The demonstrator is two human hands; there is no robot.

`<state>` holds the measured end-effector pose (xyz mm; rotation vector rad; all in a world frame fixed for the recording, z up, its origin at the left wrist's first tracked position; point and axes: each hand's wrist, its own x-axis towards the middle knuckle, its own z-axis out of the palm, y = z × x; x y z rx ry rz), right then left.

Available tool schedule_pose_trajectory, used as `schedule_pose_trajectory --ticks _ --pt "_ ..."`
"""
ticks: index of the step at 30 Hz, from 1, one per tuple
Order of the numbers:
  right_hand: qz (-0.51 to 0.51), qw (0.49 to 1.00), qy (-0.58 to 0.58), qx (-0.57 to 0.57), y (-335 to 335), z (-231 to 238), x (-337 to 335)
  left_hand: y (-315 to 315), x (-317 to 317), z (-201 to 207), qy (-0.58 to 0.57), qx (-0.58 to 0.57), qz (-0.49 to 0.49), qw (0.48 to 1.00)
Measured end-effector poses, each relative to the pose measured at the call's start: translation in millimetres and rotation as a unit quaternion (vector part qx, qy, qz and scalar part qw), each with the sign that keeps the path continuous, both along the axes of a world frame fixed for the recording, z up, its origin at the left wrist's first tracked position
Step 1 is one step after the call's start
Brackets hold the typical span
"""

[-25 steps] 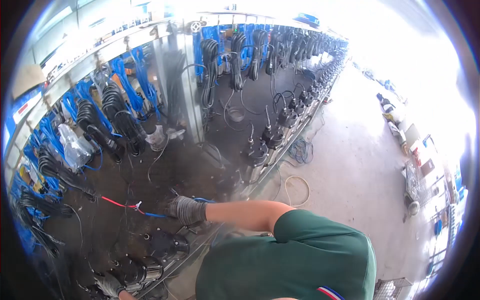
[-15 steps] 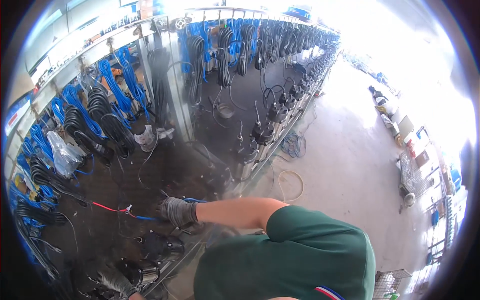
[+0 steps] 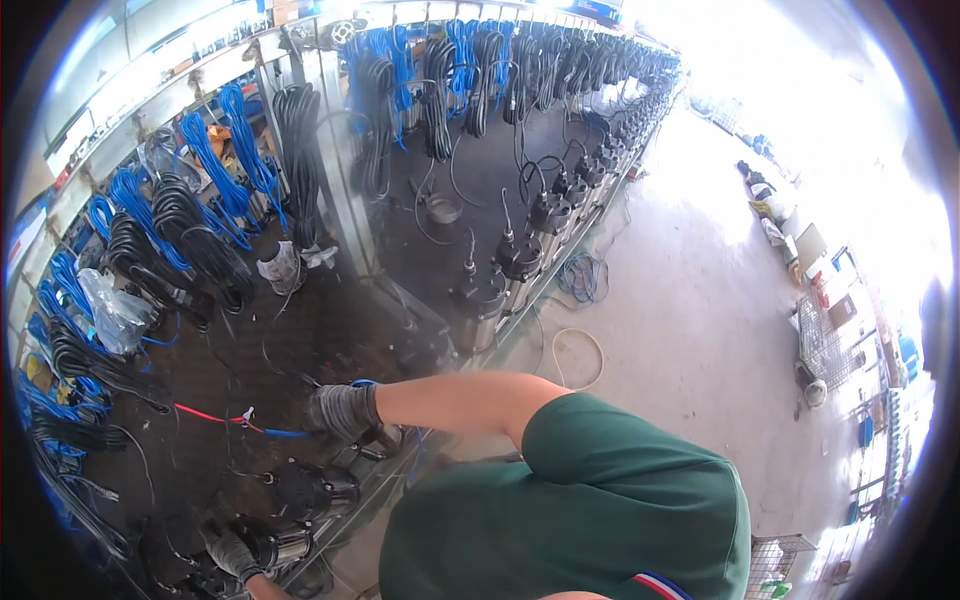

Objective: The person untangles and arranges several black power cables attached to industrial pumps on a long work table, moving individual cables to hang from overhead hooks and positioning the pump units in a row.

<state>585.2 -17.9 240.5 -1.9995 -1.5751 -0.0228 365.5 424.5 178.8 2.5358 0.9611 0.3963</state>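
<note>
Okay, so the step in hand looks to me like cable handling: the person's right grip [image 3: 342, 412], in a grey striped knit glove, is right at the thin blue cable [image 3: 284, 433], where it runs out of view by the glove. From there the blue goes left to a small white tag or tie [image 3: 249, 413], and the thin red cable [image 3: 205, 413] carries on past that toward the hanging coils, all just over the dark flat counter [image 3: 325, 340]. Can't tell whether that grip is pinched on the cable or only lying against it, since the fingertips are dark and tucked away. A shiny steel cylinder [image 3: 386, 441] sits just below the right wrist. Meanwhile the left grip [image 3: 230, 553], gloved in grey too, is down at the near edge, right beside the black-headed steel motor unit [image 3: 292, 546]; whether it's closed on anything, no idea, the fingers are hidden. Another black-topped cylindrical unit [image 3: 318, 490] lies between the two grips. For the next move, I'd say the right side calls for a sure hold on the blue before any pull, with light tension so nothing tugs at the white tag, and the left one keeping clear of the thin leads.
</note>
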Motion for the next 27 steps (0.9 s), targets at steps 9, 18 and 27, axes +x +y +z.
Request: schedule_pose_trajectory --ticks 9,18,27 --pt "-0.082 0.981 -0.049 0.167 30.6 -48.7 -3.2 -45.4 -2.9 36.8 -0.098 0.108 0.011 0.989" --pt "-0.102 0.993 0.061 0.027 18.1 -19.3 -17.6 -68.9 8.2 39.9 0.051 0.076 0.133 0.987" --pt "-0.023 0.954 0.194 0.230 0.8 -6.6 -7.2 -67.6 6.1 31.9 0.023 0.030 0.219 0.975"
